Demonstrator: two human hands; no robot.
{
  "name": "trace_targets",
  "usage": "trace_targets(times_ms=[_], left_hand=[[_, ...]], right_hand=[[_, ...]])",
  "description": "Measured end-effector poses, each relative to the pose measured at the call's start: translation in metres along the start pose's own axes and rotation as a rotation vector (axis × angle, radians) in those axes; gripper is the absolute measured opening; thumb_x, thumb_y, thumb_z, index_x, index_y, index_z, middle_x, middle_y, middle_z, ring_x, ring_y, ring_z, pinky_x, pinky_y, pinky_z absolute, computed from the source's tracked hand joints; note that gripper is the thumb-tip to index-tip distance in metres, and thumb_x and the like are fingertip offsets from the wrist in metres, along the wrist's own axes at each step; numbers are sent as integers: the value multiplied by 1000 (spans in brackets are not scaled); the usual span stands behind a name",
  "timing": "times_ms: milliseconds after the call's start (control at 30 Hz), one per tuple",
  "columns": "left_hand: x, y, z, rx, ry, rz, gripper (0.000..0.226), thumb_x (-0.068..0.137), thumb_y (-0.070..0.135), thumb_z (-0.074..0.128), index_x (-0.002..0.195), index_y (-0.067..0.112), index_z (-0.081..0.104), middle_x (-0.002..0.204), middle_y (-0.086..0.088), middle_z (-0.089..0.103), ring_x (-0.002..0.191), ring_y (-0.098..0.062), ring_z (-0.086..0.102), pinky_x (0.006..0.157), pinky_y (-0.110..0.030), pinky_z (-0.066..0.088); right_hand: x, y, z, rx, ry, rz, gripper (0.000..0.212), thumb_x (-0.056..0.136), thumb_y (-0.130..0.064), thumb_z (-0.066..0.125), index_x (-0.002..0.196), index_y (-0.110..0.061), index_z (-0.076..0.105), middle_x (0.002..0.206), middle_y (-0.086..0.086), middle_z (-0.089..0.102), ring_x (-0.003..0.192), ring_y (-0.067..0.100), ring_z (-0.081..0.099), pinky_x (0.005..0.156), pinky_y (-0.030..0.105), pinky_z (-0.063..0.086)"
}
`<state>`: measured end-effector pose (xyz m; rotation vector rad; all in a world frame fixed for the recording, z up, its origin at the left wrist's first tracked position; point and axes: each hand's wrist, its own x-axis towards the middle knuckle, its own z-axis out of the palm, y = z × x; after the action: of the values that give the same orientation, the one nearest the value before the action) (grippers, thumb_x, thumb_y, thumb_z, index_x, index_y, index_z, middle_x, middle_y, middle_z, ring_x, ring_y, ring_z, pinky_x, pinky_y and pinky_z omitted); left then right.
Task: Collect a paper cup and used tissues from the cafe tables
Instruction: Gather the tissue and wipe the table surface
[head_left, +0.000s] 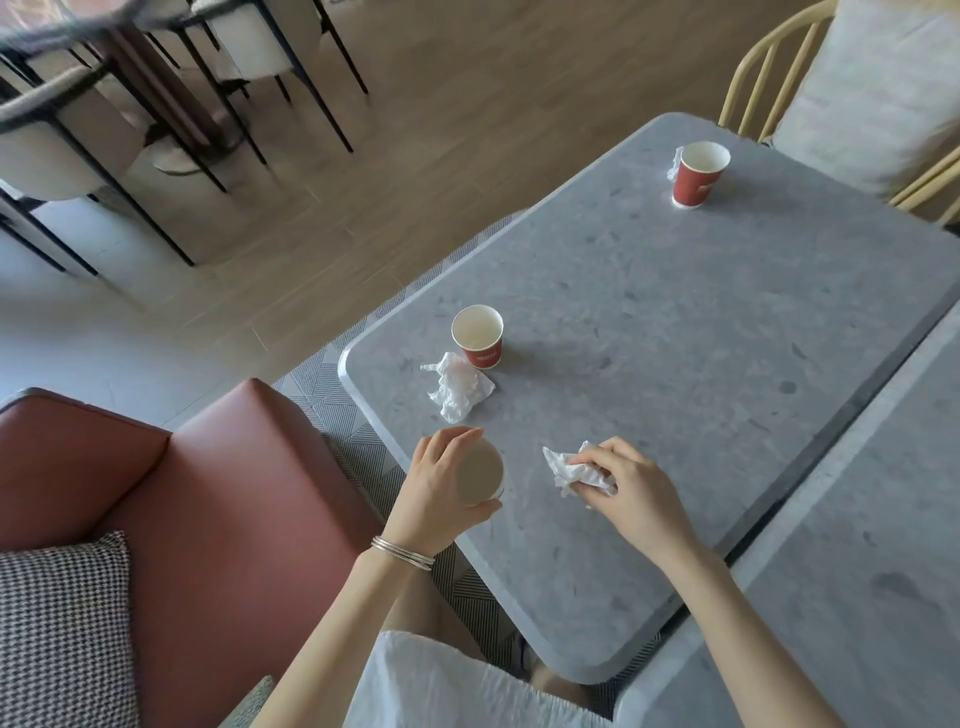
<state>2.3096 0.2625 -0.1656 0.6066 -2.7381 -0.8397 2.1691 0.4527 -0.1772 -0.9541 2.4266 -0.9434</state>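
My left hand (441, 480) is wrapped around a paper cup (480, 475) at the near left edge of the grey stone table (675, 322). My right hand (628, 486) pinches a crumpled white tissue (569, 467) that lies on the tabletop. Farther out, a red paper cup (478, 338) stands upright with another crumpled tissue (457, 387) beside it. At the far end stands a third red cup (698, 174), and a bit of tissue (675, 163) shows behind it.
A reddish-brown sofa (208, 493) with a houndstooth cushion (62, 623) sits to my left. A second grey table (857, 571) abuts on the right. A wooden chair with a pale cushion (872, 88) stands at the far end. Dark-legged chairs (78, 130) crowd the upper left.
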Motion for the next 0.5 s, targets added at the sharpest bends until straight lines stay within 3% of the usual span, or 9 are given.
trace_targets(times_ms=[500], left_hand=[[12,-10,-10,2,-38,11,80,54,26,85,124,12,51,122,-5,52,104,-28,48,91,-34,39]], right_hand=[[22,-14,15,12,4,-26,28,70,-17,76,94,-31,68,85,-11,55,65,6,50,51,20,38]])
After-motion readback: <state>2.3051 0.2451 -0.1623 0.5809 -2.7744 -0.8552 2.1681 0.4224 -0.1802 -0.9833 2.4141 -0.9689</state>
